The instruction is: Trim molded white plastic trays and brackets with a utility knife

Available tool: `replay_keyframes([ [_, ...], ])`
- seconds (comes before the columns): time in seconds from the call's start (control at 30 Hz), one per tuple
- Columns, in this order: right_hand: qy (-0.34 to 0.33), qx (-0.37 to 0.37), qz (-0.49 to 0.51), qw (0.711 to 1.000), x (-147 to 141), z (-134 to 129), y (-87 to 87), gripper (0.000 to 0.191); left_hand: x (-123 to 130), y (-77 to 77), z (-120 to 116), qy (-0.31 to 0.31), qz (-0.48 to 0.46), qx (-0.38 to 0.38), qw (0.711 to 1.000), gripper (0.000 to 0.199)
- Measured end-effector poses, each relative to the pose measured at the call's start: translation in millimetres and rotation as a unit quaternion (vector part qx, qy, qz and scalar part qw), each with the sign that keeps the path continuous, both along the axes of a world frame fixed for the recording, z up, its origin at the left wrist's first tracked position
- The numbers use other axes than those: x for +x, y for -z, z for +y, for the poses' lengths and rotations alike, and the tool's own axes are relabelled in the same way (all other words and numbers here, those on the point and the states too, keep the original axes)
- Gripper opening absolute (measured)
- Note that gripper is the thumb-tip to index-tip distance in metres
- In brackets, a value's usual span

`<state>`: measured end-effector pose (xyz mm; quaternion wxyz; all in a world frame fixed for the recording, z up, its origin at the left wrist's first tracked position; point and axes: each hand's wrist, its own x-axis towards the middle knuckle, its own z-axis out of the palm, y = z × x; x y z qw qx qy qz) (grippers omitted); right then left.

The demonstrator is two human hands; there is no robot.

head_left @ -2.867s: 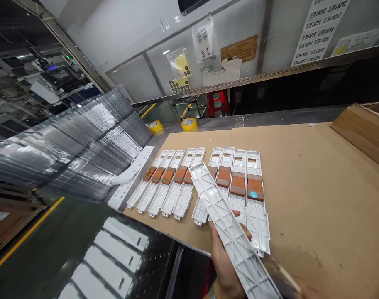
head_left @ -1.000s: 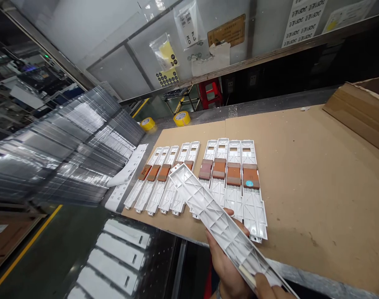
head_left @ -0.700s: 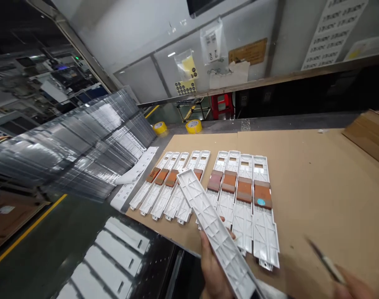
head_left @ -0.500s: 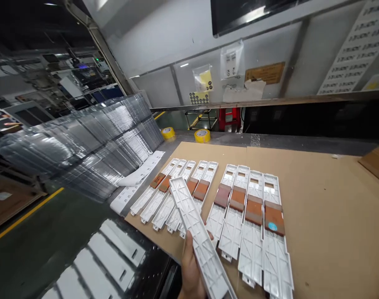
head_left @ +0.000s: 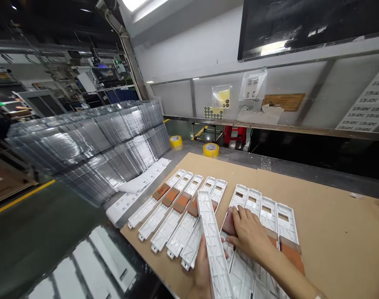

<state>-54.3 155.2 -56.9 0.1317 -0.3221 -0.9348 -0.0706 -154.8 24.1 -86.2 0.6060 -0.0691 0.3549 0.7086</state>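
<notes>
A long white ribbed plastic panel [head_left: 214, 245] is in my left hand [head_left: 202, 265], which is closed around its lower part and holds it tilted above the board. My right hand [head_left: 250, 230] reaches over the right-hand group of similar panels. Its fingers and thumb are closed about a dull red block [head_left: 228, 222] lying across the nearest panel of that group. Beside it, more white panels [head_left: 268, 211] with orange-brown blocks [head_left: 292, 253] are partly covered by my hand and forearm. To the left lies another row of white panels [head_left: 148, 222], each crossed by an orange-brown block [head_left: 171, 197].
Brown cardboard [head_left: 332, 232] covers the bench. Behind it are two yellow tape rolls [head_left: 211, 149]. Stacked clear plastic trays [head_left: 92, 145] and printed label sheets [head_left: 142, 178] stand at left. More white panels [head_left: 83, 265] lie on a dark surface at lower left.
My right hand has come into view from the right and onto the dull red block. My left hand still holds the white panel. The view has shifted somewhat.
</notes>
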Motion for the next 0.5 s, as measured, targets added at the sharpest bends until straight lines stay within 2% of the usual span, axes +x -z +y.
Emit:
replay_keyframes([
  [0.1,0.021,-0.074,-0.102,0.992,-30.3,12.1,-3.1,0.039,-4.0,15.7,2.8,0.017,0.017,0.016,1.0,0.061],
  [0.2,0.024,-0.138,-0.168,0.976,-34.9,20.1,-10.2,0.034,-6.7,22.2,4.9,0.03,0.021,0.014,0.999,0.072],
  [0.37,0.023,-0.231,-0.189,0.954,-33.2,33.0,-18.8,0.032,-8.1,17.7,6.7,0.047,0.024,-0.021,0.998,0.076],
  [0.5,0.001,-0.367,-0.159,0.917,-27.4,57.3,-28.0,0.028,-8.6,14.5,7.2,0.048,0.042,-0.041,0.997,0.077],
])
